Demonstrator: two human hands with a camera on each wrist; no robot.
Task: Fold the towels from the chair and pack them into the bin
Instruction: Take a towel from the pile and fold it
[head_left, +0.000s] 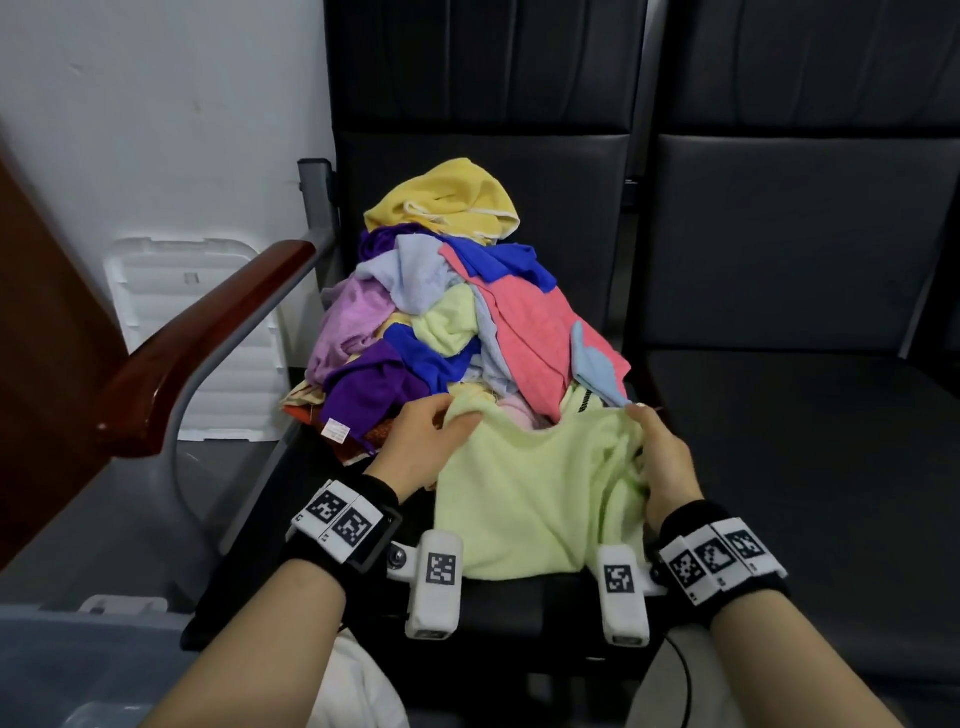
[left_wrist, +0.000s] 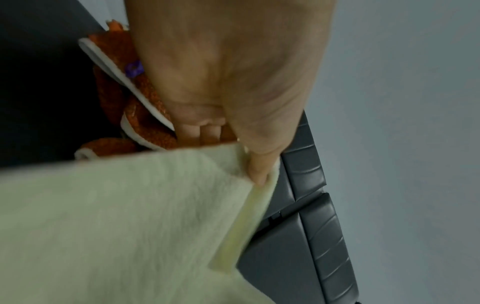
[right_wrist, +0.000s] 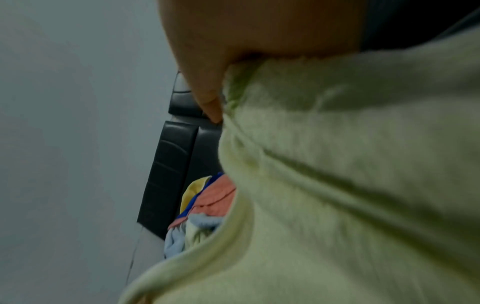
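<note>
While it lies spread over the front of the dark chair seat (head_left: 524, 613), the pale green towel (head_left: 530, 499) is held at its two far corners, its near edge hanging toward the seat's front lip. The left hand (head_left: 423, 444) pinches the corner at about ten o'clock of the towel, thumb on top and fingers curled beneath, as the left wrist view confirms. The right hand (head_left: 662, 460) grasps the corner at about two o'clock, where the cloth bunches into folds under the palm; the right wrist view shows the thumb pressed against the gathered fabric.

At twelve o'clock from the towel, touching its far edge, rises the pile of towels (head_left: 452, 306): a yellow towel (head_left: 447, 200) on top, a pink towel (head_left: 530, 332) down the right slope, royal blue, lilac and purple pieces to the left, and an orange towel (left_wrist: 145, 115) at the bottom beside the left hand.

At nine o'clock stands a wooden armrest (head_left: 208, 338), with a white foam panel (head_left: 182, 291) against the wall behind it. At three o'clock is a second dark seat (head_left: 810, 441). A grey bin (head_left: 78, 670) shows at seven o'clock, in the frame's lower left corner.
</note>
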